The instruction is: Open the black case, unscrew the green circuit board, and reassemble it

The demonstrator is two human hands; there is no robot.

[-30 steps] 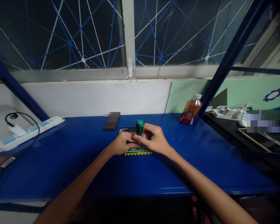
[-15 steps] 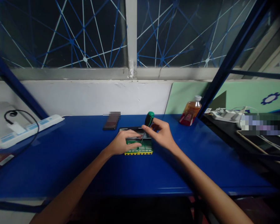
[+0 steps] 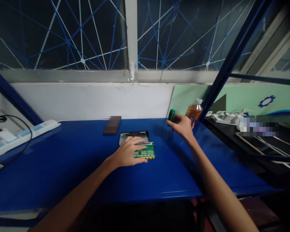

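My left hand [image 3: 129, 151] lies over the left part of a green circuit board [image 3: 147, 150] with yellow pieces along its front edge. Its thumb is along the front and its fingers reach across the top, gripping the board front to back. Right behind the board is a shallow black-rimmed case [image 3: 134, 133], partly covered by my fingers. To the right, my right hand [image 3: 182, 125] is closed around a screwdriver with a green and black handle [image 3: 171, 117]. Its thin shaft points down over the table, away from the board.
A few tiny specks [image 3: 166, 146] lie on the blue table [image 3: 178, 174] right of the board. A dark phone-like slab [image 3: 111, 126] is at the back. A drink bottle [image 3: 193, 112] stands behind my right hand. On the left is a white power strip [image 3: 26, 137].
My right hand has lifted the screwdriver off the board and carried it right, towards the bottle. My left hand has shifted slightly, its thumb now at the board's front edge. The view has turned slightly right.
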